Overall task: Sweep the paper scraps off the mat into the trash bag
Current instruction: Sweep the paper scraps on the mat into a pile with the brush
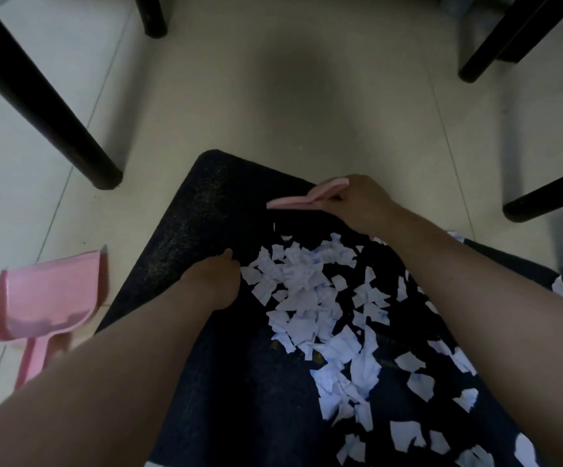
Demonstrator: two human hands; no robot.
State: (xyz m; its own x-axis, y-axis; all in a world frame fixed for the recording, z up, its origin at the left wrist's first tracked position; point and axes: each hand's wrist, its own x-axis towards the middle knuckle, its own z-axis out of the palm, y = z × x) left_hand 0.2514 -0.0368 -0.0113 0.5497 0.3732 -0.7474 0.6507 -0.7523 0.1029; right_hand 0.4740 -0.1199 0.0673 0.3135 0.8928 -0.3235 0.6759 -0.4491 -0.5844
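Gripping a pink brush (302,197) by its handle, the right hand (361,205) is holding it low over the far edge of the dark mat (185,230), its fingers curled round the handle while the long pink head is pointing left across the mat. The bristles are too dark against the mat to make out. The left hand (214,281) is resting on the mat near its left edge, fingers curled under and thumb pointing forward; whether it is pinching anything cannot be told from this angle, though it is lying right beside the nearest paper scraps (307,298).

Those white scraps are lying heaped in the middle of the mat, just on the near side of the brush, and are trailing in a looser scatter toward the mat's near and right edges. The far left corner of the mat is lying bare of paper.

A pink dustpan (45,298) is sitting on the pale tiled floor (307,112) just off the mat's left edge, open mouth facing away and handle pointing back toward the person. Black furniture legs (47,106) are standing on the floor beyond the mat, left and right.
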